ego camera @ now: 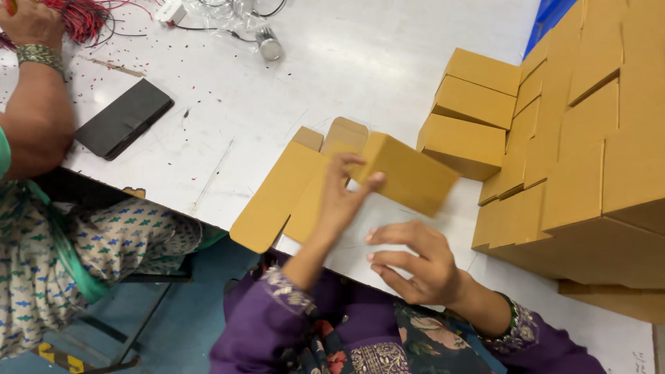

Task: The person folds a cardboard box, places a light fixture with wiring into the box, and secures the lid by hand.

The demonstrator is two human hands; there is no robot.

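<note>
Right hand [419, 260]: fingers spread, empty, beside the folded box.
Left hand [343, 201]: clamped on folded box [409, 176], steadying it above flat blanks [277, 201].
Finished boxes [575, 138]: stacked rightward.

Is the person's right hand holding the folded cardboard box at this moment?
No, the right hand hovers open above the white table, while the left hand alone grips the folded cardboard box.
</note>
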